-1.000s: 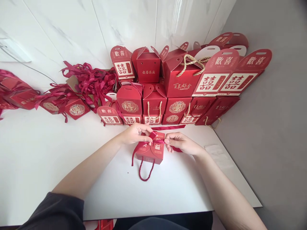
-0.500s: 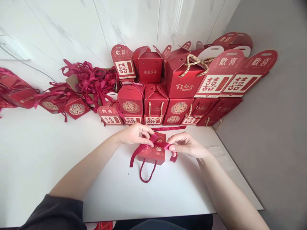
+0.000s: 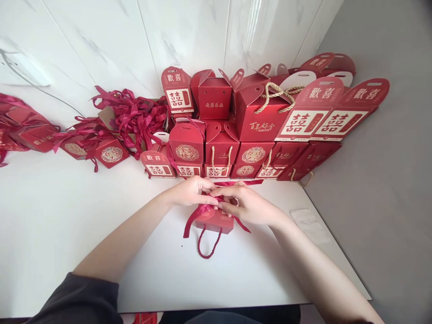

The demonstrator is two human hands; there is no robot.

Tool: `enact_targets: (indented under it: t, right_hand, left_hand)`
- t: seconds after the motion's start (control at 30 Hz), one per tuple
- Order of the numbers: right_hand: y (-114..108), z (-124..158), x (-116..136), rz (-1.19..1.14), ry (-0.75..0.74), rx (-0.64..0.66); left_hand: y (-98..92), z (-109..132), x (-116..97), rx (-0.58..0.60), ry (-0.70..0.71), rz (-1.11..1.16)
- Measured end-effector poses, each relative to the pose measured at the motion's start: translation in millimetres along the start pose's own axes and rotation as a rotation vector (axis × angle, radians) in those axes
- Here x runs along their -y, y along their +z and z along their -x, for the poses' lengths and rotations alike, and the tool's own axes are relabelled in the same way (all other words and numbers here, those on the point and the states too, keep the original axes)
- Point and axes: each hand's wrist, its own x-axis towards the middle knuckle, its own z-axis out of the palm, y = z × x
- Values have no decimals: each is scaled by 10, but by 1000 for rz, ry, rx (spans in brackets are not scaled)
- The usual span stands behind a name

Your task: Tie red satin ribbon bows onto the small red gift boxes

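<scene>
A small red gift box (image 3: 216,223) rests on the white table with a dark red cord handle (image 3: 206,255) looped towards me. Dark red ribbon (image 3: 192,220) crosses its top, and tails hang off both sides. My left hand (image 3: 199,192) pinches the ribbon above the box. From the other side my right hand (image 3: 245,202) also has fingers closed on it, its fingertips meeting those of the left. The ribbon's crossing is partly hidden behind my fingers. Another strip of ribbon lies on the table just behind the box.
Stacked red gift boxes (image 3: 221,150) stand along the tiled wall (image 3: 189,36). Left of them lies a tangled heap of ribbon (image 3: 138,112) beside ribboned boxes (image 3: 111,153). A grey wall (image 3: 381,180) bounds the right. Something flat and white (image 3: 305,220) lies near the table's right edge.
My right hand has moved left with the ribbon, from the box's right side to meet my left hand over the middle. The view has shifted slightly.
</scene>
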Motion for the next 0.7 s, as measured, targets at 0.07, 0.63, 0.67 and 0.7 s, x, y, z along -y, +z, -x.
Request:
enact_targets:
  t: [0.07,0.63,0.67,0.7]
  right_hand:
    - [-63,26,19,19,-22,-8]
    - [400,58,-209,-237,153,-594]
    - [403,61,-212,-238,145,-576]
    - [410,61,-220,-242,139,-553]
  left_hand:
    - [17,5,-9,-17,-3,-8]
    - [71,32,-85,-34,-161,213]
    - [67,33,-87,-26,-157,215]
    - [62,36,-91,-22,-154,218]
